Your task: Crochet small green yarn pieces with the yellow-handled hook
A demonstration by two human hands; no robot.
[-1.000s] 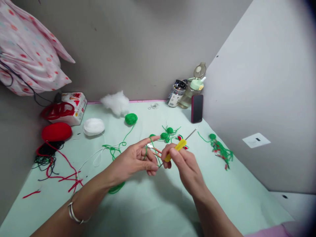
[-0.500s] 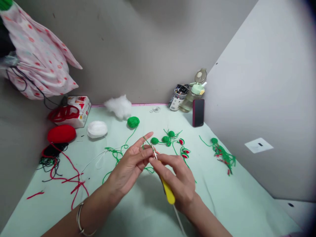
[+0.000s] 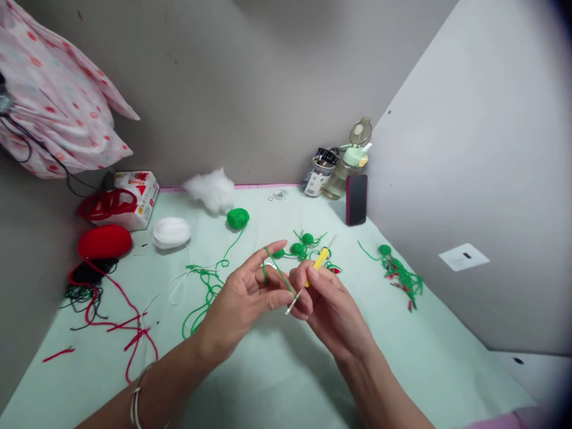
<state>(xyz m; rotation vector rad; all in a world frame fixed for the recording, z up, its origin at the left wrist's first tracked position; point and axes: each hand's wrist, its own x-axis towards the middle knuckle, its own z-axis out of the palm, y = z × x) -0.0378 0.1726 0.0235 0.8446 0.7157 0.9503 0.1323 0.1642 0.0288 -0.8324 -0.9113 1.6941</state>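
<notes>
Hook angle is what has just changed — the yellow-handled hook (image 3: 319, 263) is turned over, handle up and away to the right, pale working end down-left between the two hands, other metal end sticking out past the grip. Right hand (image 3: 342, 316) is closed round it, thumb and fingers on the handle. Left hand (image 3: 236, 304) has its index finger stretched out with green yarn (image 3: 280, 272) looped over it, the strand running down at a slant to the hook; thumb and a fingertip look pinched on the yarn right there. Upshot, my read: strand is under tension and within reach of the working end, but can't tell whether it's caught in the hook or only lying across it. Any stitches at the pinch are too small to make out. Green ball (image 3: 238, 218) sits beyond the left hand, a strand trailing toward the slack green coils (image 3: 208, 281) beside the left wrist. Small green knitted-looking balls (image 3: 298, 249) lie just past the fingers, partly hidden; a green-and-red bundle (image 3: 404, 277) is off to the right. White yarn (image 3: 171, 232) and red yarn (image 3: 105, 241) are over on the left — neither in hand.
</notes>
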